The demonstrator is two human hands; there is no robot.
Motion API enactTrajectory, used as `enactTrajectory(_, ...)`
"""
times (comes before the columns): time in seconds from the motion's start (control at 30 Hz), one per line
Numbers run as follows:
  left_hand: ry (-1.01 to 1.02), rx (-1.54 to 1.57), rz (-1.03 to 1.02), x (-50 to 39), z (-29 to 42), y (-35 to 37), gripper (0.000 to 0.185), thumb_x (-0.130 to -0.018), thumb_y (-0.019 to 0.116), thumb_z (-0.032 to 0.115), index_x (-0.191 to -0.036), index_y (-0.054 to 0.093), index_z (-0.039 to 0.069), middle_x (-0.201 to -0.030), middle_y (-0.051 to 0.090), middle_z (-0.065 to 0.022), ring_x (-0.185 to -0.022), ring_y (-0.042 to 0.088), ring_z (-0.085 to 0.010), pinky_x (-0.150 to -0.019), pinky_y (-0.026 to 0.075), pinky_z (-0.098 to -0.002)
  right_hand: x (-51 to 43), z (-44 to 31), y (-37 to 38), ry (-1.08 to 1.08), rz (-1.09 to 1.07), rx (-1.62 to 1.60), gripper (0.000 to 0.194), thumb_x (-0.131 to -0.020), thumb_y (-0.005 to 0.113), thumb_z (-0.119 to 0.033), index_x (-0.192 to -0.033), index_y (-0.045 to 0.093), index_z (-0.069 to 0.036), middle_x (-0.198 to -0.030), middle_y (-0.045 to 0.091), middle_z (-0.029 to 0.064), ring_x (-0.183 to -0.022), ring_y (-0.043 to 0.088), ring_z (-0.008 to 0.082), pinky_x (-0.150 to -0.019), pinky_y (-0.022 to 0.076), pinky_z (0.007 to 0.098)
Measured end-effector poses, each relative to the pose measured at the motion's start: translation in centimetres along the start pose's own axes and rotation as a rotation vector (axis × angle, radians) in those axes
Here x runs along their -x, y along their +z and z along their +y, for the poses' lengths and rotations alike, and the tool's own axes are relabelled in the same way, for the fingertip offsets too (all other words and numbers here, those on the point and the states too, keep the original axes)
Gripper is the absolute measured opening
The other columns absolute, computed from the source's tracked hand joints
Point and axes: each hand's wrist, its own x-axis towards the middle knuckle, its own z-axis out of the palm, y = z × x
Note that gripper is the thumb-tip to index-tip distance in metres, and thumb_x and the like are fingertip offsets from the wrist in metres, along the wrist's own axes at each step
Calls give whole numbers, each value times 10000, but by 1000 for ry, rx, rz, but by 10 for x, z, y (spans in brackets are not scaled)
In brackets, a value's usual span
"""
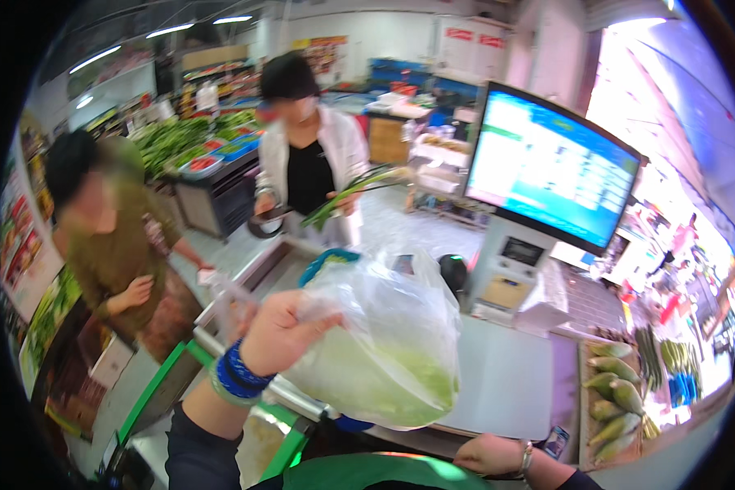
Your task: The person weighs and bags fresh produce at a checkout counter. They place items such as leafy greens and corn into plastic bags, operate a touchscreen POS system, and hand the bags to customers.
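My left hand (291, 331), with blue bands and a pale green bangle at the wrist, grips the top of a translucent plastic bag (380, 349). Pale green produce shows through the film at the bottom of the bag, too blurred to name. The bag hangs in front of a flat, light-coloured plate (508, 380) on the counter. Low on the right, my right hand (487, 454) rests at the counter's near edge, fingers curled downward and partly hidden; whether it holds anything is unclear. A phone (556, 441) lies just beyond that wrist.
A display screen (551, 165) on a post rises behind the plate. Corn cobs (615, 392) fill a tray at right. Across the counter, one person (312, 147) holds long green stalks (349, 196); another person (122, 245) stands left. Green-edged panels (153, 392) are at lower left.
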Motion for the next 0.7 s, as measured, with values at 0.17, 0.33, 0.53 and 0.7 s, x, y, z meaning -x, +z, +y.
enactTrajectory(0.17, 320, -8, -234, -68, -28, 117, 99, -867, 650, 93, -934, 673, 24, -860, 670, -111, -794, 638, -202, -724, 485, -298, 65, -47, -101, 282, 952, -118, 361, -901, 636, -174, -587, 567, -12, -481, 378, -1, -475, 385, 37, -421, 328, 248)
enactTrajectory(0.33, 413, -83, -342, -76, -54, 196, 165, -849, 657, 108, -979, 619, 14, -827, 582, -139, -761, 580, -320, -672, 465, -361, 87, -28, -186, 196, 1243, 312, 170, -903, 553, -113, -795, 590, 14, -749, 591, 131, -713, 606, 256, -646, 453, 325)
enactTrajectory(0.53, 475, -302, -415, -49, -89, 228, 287, -794, 709, 214, -960, 561, 32, -1019, 543, -153, -970, 534, -344, -806, 427, -419, 55, -26, -271, -180, 1269, 930, 238, -801, 576, -33, -1036, 552, -5, -1206, 544, 182, -1141, 508, 344, -967, 395, 419)
enactTrajectory(0.7, 494, -631, -530, -20, -113, 228, 526, -779, 701, 254, -1194, 482, 17, -1276, 443, -183, -1203, 435, -351, -997, 336, -485, 10, -42, -338, -236, 1280, 1223, 318, -706, 554, -53, -1018, 537, 7, -1353, 467, 198, -1252, 420, 372, -1026, 331, 480)
